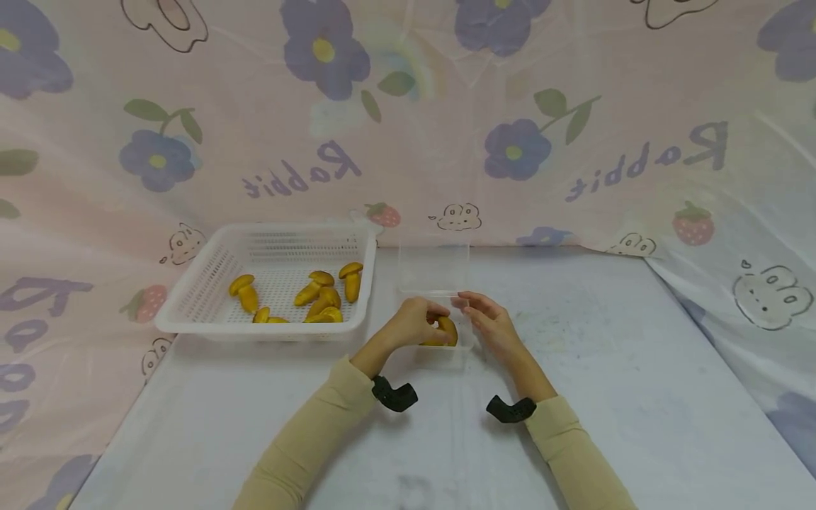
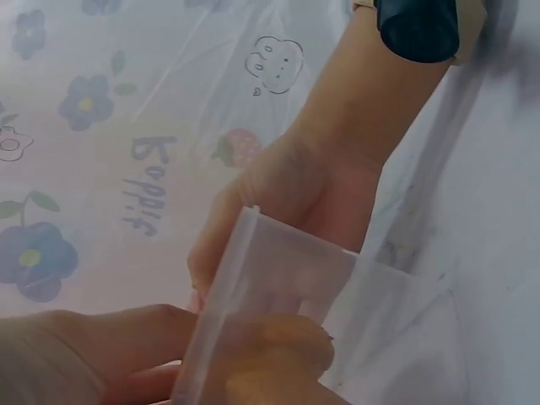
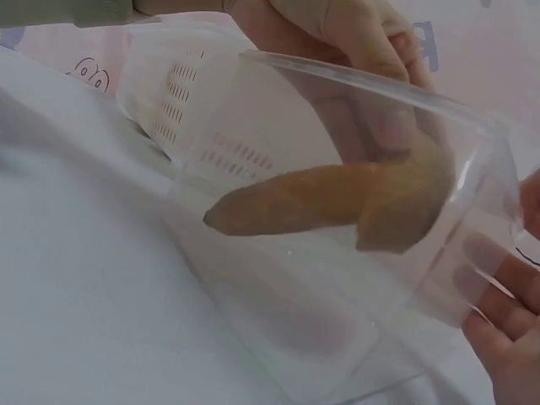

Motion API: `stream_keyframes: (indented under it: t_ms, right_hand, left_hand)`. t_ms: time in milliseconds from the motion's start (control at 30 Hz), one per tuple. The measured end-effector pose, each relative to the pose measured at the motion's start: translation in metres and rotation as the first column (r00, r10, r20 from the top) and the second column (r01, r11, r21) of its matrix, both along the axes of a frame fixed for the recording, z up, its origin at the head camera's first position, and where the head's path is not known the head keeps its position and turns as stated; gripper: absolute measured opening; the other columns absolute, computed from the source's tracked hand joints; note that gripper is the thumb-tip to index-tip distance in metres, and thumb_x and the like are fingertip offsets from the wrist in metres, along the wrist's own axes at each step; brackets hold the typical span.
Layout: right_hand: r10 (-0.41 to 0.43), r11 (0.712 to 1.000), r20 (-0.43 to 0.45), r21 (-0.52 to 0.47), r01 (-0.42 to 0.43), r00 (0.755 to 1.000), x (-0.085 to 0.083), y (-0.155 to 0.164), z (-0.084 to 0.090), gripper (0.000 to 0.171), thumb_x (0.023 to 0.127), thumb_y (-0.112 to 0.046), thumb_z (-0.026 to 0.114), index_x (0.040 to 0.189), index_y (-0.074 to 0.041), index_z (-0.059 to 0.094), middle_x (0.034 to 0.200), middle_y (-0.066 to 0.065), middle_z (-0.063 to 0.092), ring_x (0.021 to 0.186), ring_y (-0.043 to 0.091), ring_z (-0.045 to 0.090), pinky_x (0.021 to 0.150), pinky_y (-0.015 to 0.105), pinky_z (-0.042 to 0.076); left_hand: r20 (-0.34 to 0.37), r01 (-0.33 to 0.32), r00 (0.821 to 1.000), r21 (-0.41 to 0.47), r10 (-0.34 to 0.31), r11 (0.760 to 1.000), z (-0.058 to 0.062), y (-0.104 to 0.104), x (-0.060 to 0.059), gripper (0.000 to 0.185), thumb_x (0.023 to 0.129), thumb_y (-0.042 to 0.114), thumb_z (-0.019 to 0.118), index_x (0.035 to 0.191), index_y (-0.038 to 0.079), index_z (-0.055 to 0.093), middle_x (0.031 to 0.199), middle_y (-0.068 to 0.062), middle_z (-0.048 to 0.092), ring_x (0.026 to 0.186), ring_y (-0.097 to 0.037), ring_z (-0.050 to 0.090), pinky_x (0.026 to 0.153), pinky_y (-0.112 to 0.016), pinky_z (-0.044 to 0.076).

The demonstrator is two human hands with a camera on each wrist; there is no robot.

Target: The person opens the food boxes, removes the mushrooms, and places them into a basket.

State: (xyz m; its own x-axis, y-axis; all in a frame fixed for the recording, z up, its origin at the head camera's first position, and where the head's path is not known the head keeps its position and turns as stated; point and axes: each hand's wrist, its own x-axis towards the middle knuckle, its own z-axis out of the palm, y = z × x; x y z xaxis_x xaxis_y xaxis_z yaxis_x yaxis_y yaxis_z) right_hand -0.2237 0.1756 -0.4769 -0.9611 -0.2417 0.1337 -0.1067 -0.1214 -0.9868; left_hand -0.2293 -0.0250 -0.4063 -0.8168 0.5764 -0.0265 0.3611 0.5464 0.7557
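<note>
My left hand (image 1: 413, 322) pinched a toy mushroom (image 1: 444, 331) just inside the rim of the clear box (image 1: 440, 347) on the counter (image 1: 637, 397), while my right hand (image 1: 492, 327), fingers relaxed, rested against the box's right wall. The white basket (image 1: 197, 312) of mushrooms sat near on the left, with bare counter open to the right.

White basket (image 1: 191, 312) blocks the far left; the open lid (image 1: 433, 268) stands just behind the clear box (image 1: 462, 343). Bare surface (image 1: 637, 368) lies right and near.
</note>
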Motion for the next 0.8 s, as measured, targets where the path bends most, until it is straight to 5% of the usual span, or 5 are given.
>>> stream_keyframes:
  t_ms: [400, 500, 633, 800]
  right_hand:
    - [-0.042, 0.999, -0.008, 0.016, 0.042, 0.999, 0.0, 0.003, 0.002, 0.047, 0.099, -0.018, 0.053, 0.137, 0.009, 0.043, 0.107, -0.022, 0.069, 0.112, -0.005, 0.058, 0.123, 0.057, 0.019]
    - [-0.037, 0.999, -0.014, 0.014, 0.037, 0.999, 0.0, 0.004, 0.002, 0.047, 0.099, -0.019, 0.054, 0.137, 0.007, 0.044, 0.109, -0.021, 0.068, 0.113, -0.004, 0.059, 0.121, 0.036, 0.033]
    - [-0.024, 1.0, -0.03, -0.013, 0.023, 0.999, 0.0, 0.005, 0.001, 0.044, 0.099, -0.015, 0.053, 0.136, 0.007, 0.044, 0.111, -0.019, 0.068, 0.112, -0.003, 0.06, 0.101, 0.009, 0.044]
    - [-0.006, 1.0, -0.029, -0.016, 0.005, 1.0, -0.001, 0.005, 0.0, 0.037, 0.099, -0.012, 0.053, 0.133, 0.002, 0.049, 0.11, -0.019, 0.069, 0.112, -0.004, 0.06, 0.1, 0.008, 0.044]
  left_hand:
    - [0.0, -0.087, 0.996, 0.151, 0.088, 0.985, 0.003, -0.011, 0.007, 0.042, 0.079, 0.017, 0.079, 0.117, 0.001, 0.068, 0.119, -0.015, 0.07, 0.106, -0.026, 0.067, 0.095, -0.031, 0.057]
    - [0.024, -0.123, 0.992, 0.184, 0.121, 0.975, 0.005, -0.013, 0.008, 0.042, 0.079, 0.019, 0.079, 0.117, 0.003, 0.069, 0.12, -0.014, 0.07, 0.107, -0.026, 0.067, 0.096, -0.031, 0.056]
    - [0.043, -0.171, 0.985, 0.246, 0.166, 0.954, 0.005, -0.017, 0.008, 0.042, 0.079, 0.02, 0.079, 0.116, 0.002, 0.069, 0.119, -0.014, 0.07, 0.106, -0.026, 0.068, 0.094, -0.031, 0.057]
    - [0.072, -0.221, 0.975, 0.306, 0.209, 0.926, 0.005, -0.021, 0.008, 0.04, 0.081, 0.019, 0.078, 0.117, 0.003, 0.068, 0.118, -0.015, 0.07, 0.104, -0.025, 0.068, 0.093, -0.031, 0.058]
